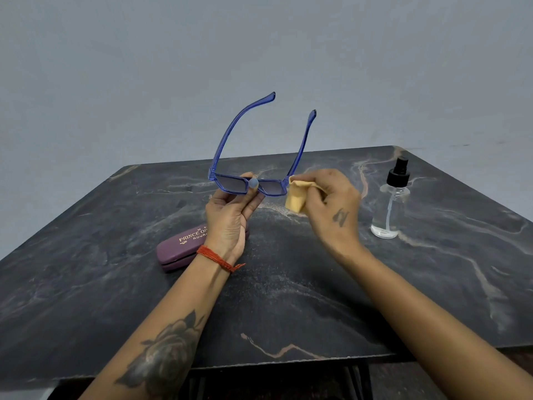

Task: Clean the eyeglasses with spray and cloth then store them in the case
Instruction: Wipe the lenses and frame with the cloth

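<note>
From the head camera, the left hand (230, 217) holds the blue glasses (248, 184) up above the desk (288, 298), its fingers (253, 183) curled round the bridge between the two dark lenses, the arms of the frame pointing up and away. The right hand (331, 203) grips a folded yellow cloth (297, 197), pinched in curled fingers and touching the right end of the frame. The purple case (178, 249) lies closed on the desk under the left wrist. The clear spray bottle (389, 206), with a black cap, stands upright to the right, well apart from the hands.
</note>
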A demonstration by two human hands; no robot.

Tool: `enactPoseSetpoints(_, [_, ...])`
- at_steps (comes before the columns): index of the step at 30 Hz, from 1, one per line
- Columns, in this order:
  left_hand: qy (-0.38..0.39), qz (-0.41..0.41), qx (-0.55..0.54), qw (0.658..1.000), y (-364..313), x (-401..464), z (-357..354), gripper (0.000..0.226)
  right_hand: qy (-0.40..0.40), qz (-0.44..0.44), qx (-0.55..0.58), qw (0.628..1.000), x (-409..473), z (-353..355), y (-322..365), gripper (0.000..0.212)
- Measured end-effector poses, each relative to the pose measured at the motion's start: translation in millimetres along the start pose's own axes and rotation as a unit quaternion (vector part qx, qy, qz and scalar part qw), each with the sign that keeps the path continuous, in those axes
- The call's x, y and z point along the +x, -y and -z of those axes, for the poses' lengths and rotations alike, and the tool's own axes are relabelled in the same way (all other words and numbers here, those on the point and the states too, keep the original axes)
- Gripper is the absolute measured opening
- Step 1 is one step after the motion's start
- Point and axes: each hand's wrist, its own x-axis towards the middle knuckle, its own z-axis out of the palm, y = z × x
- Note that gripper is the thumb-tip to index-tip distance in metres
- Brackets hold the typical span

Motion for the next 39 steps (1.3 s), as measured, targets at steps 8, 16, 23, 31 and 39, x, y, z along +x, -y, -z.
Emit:
enactPoseSetpoints(8, [-0.006,0.007,-0.007,1.000,0.0,0.2,0.4,0.022,0.090,-0.353,0.468,0.805,17.9,21.3,3.9,0.031])
enactPoseSetpoints(16, [-0.010,0.006,-0.002,1.000,0.9,0.9,2.0,0.024,0.106,-0.244,0.384,0.884,16.4,19.8,3.8,0.040])
enactPoseSetpoints(23, [-0.007,0.008,0.007,1.000,2.5,1.3,0.3,0.022,-0.002,0.175,-0.015,0.984,11.1,7.6,5.3,0.011])
enactPoseSetpoints(31, [0.016,0.007,-0.009,1.000,3.9,0.1,0.6,0.027,0.126,0.238,-0.160,0.950,14.1,-11.8,14.5,0.024])
enactPoseSetpoints(39, [0.015,0.008,-0.007,1.000,2.0,-0.6,1.6,0.017,0.141,0.184,-0.052,0.971,4.9,-5.1,7.3,0.026])
